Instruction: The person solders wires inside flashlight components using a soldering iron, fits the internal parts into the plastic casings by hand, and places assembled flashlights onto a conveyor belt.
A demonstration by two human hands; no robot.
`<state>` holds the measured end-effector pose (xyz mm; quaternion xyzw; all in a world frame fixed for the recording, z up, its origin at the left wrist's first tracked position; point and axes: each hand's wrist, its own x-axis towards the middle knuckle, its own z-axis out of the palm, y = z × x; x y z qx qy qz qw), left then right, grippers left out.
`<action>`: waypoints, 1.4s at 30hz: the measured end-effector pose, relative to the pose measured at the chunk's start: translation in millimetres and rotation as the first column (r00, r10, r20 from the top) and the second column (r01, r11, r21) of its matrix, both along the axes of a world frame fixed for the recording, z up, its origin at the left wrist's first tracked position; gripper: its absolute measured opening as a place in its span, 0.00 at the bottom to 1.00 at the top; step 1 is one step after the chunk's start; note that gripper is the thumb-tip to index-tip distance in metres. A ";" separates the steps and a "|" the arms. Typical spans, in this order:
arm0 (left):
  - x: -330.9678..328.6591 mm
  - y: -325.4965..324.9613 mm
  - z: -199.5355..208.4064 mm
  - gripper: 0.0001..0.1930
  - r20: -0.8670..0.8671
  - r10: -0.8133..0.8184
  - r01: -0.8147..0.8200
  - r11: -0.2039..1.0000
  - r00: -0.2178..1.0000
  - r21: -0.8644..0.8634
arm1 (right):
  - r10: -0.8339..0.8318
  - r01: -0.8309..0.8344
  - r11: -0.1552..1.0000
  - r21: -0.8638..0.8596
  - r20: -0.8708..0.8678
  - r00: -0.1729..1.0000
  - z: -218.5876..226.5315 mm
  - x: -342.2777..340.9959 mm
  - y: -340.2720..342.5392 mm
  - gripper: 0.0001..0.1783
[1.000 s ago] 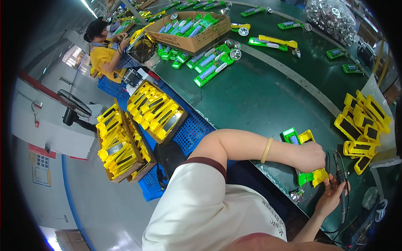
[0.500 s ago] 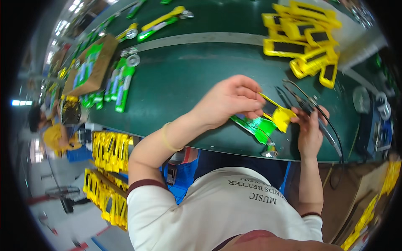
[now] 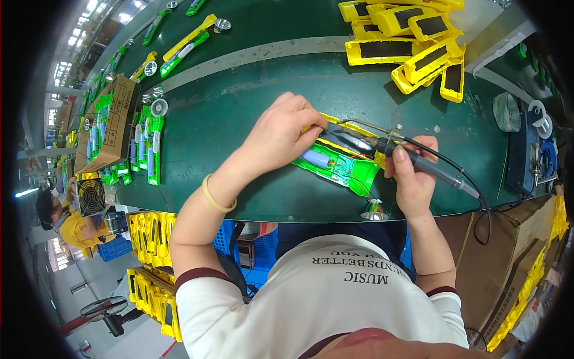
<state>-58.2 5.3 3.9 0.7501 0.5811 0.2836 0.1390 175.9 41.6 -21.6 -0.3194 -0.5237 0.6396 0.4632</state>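
My right hand [image 3: 414,182] is closed round the handle of a soldering iron [image 3: 441,172], which has a thin bent metal feed tube along its top and a black cable. The iron's front end points left over a long yellow plastic housing [image 3: 380,159]. My left hand [image 3: 287,131] grips the far left end of that housing, fingers pinched together. Just below lies an opened green housing [image 3: 362,185] with a blue cylindrical battery [image 3: 315,158] and thin red wires. A silver cone reflector [image 3: 374,210] hangs on wires near the table edge. My fingers hide the housing's left end.
Yellow housings with dark panels [image 3: 412,42] are heaped at the back right. Green assemblies [image 3: 154,140] lie at the left beside a cardboard box [image 3: 116,122]. A soldering station with a wire spool [image 3: 537,113] stands at the right. A person in yellow [image 3: 81,230] sits far left.
My right hand has brought the soldering iron left and lower, over the yellow housing. The housing has turned and lies along the green one. My left hand has shifted left. The whole view has shifted.
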 end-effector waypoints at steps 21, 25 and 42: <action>-3.7 10.6 8.5 0.04 -0.137 -0.160 0.140 0.979 0.977 -0.150 | 0.113 -0.110 0.994 -0.023 0.175 0.978 -5.8 -10.8 3.9 0.15; -1.1 12.1 8.8 0.04 -0.157 -0.160 0.135 0.977 0.974 -0.164 | 0.088 -0.081 0.995 -0.059 0.127 0.988 -1.0 -14.1 2.0 0.15; 4.6 12.1 14.2 0.04 -0.168 -0.181 0.150 0.972 0.969 -0.179 | -0.235 0.319 0.908 0.273 -0.297 0.925 21.4 46.5 68.9 0.18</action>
